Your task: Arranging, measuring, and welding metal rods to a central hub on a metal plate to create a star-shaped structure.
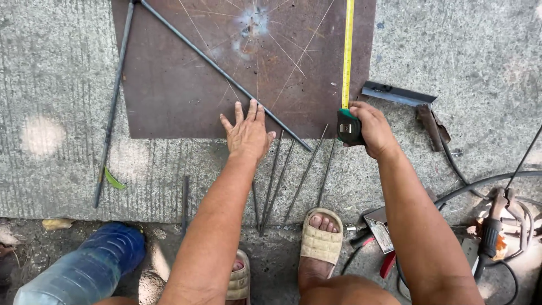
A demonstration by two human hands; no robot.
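Note:
My left hand (247,133) lies flat with fingers spread on the near edge of a brown steel plate (169,85), its fingertips touching a long thin rod (223,76) that crosses the plate diagonally. My right hand (372,129) grips a green and black tape measure case (348,127). Its yellow blade (348,51) runs straight up across the plate's right side. Several short rods (282,181) lie on the concrete between the plate and my sandalled feet.
Another long rod (113,107) lies along the plate's left edge. A steel angle piece (398,93) and a glove (433,125) lie to the right. Welding cables and an electrode holder (490,231) sit at lower right. A blue plastic bottle (90,265) lies at lower left.

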